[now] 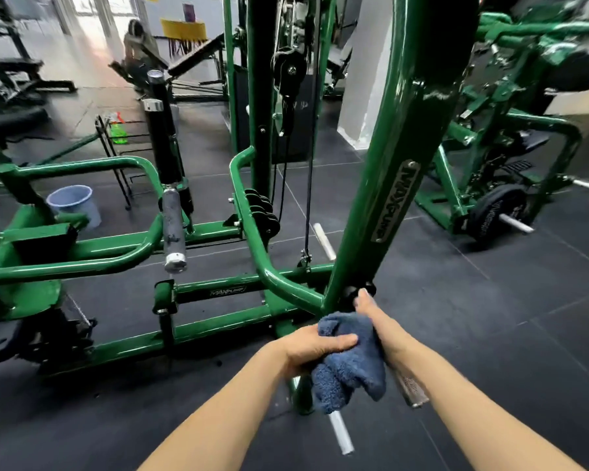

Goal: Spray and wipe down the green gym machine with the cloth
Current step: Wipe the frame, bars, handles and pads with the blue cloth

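Seemingly mid-wipe: the left hand (312,346) grips the cloth (349,360) low against the machine (385,198) post, the right hand (376,316) also holding it. The spray bottle (118,129) stands far off; most framework probably remains.

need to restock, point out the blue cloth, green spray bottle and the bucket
blue cloth (349,365), head view, on its folded middle
green spray bottle (119,132), head view, on its body
bucket (79,207), head view, on its outer wall
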The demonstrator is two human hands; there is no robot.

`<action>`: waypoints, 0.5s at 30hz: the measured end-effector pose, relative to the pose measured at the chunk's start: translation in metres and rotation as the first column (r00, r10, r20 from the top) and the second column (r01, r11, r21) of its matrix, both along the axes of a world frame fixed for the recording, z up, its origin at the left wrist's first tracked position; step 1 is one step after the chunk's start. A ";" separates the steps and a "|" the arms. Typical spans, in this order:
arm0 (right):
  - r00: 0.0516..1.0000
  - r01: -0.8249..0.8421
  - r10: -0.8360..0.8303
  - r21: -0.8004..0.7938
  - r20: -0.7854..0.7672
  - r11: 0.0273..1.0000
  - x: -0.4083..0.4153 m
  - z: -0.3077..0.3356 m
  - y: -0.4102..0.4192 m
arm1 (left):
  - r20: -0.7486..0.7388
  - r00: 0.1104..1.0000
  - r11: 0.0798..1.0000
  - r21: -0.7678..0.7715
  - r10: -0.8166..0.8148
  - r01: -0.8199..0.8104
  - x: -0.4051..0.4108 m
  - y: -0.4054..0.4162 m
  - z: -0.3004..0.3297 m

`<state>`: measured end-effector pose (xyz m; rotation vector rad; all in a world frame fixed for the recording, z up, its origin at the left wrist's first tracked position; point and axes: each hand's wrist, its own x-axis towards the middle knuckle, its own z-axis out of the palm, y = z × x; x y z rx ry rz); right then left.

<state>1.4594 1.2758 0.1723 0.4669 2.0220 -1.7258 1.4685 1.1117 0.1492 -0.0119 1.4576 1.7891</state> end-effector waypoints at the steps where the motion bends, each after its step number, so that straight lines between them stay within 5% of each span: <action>1: 1.000 0.001 0.002 0.112 -0.027 0.994 -0.002 0.005 0.002 | -0.010 1.000 1.000 -0.014 0.003 -0.003 -0.003 0.001 -0.002; 4: 0.968 0.045 0.127 0.646 -0.217 0.762 -0.010 0.014 0.011 | -0.073 0.969 0.934 -0.257 0.238 -0.248 -0.010 0.006 -0.015; 6: 0.953 0.058 0.208 0.805 -0.221 0.591 -0.011 0.017 0.018 | -0.207 0.904 0.800 -0.420 0.375 -0.428 -0.016 0.007 -0.026; 8: 0.962 -0.046 0.263 0.905 -0.074 0.423 -0.012 0.007 0.025 | -0.324 0.882 0.741 -0.485 0.342 -0.465 -0.024 0.009 -0.027; 11: 0.978 -0.159 0.195 0.882 0.078 0.444 -0.008 -0.017 0.023 | -0.436 0.855 0.701 -0.516 0.281 -0.493 -0.037 0.031 -0.011; 15: 0.985 -0.018 0.160 0.886 -0.063 0.464 0.002 -0.035 0.017 | -0.340 0.892 0.661 -0.601 0.298 -0.449 -0.065 0.064 -0.006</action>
